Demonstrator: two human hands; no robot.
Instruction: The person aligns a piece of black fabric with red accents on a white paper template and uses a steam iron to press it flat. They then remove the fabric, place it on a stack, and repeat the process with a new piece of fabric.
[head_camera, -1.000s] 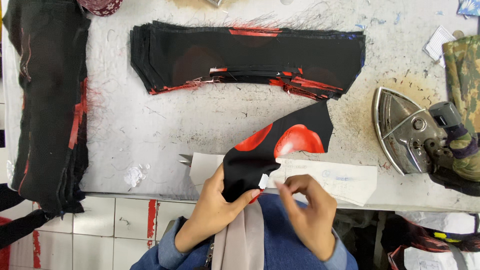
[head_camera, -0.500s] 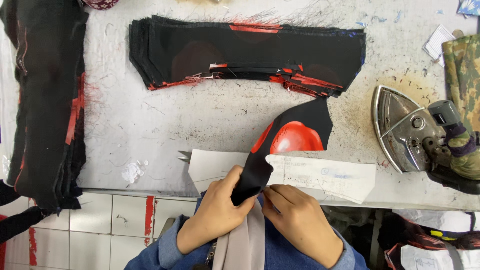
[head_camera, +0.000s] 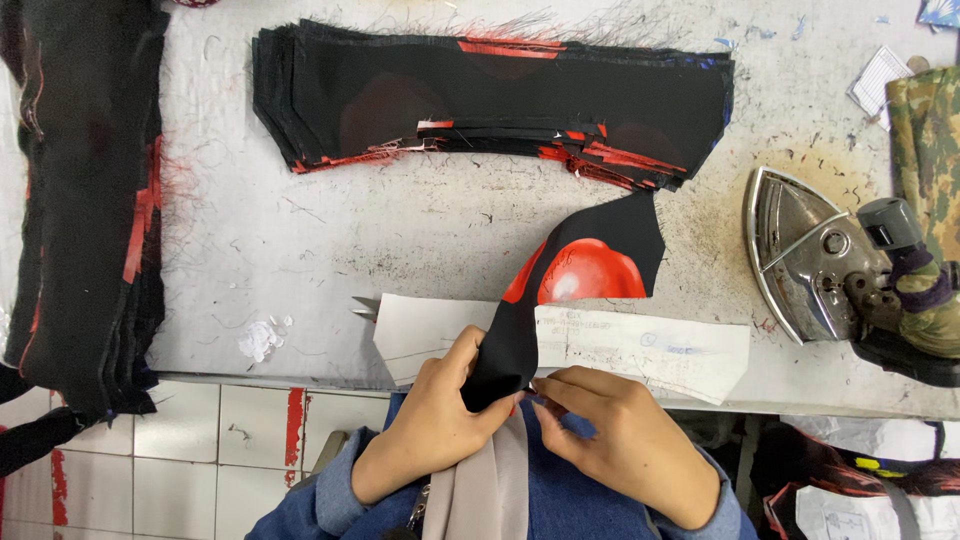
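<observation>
Fabric was the work in hand: a cut piece of black cloth with a red round print (head_camera: 585, 275) lay draped over a white paper pattern piece (head_camera: 640, 345) at the worktable's (head_camera: 420, 230) near edge, its lower end drawn off the edge for handling. The left hand (head_camera: 440, 420) pinched that end; the right hand (head_camera: 625, 435) pressed fingertips (head_camera: 545, 385) against it, seemingly steadying the fold. A metal iron (head_camera: 810, 255) lay tipped aside.

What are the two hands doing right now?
Left hand: closed, gripping the near end of the black fabric piece with a red round print.
Right hand: fingers pinching the same piece's lower edge.
</observation>
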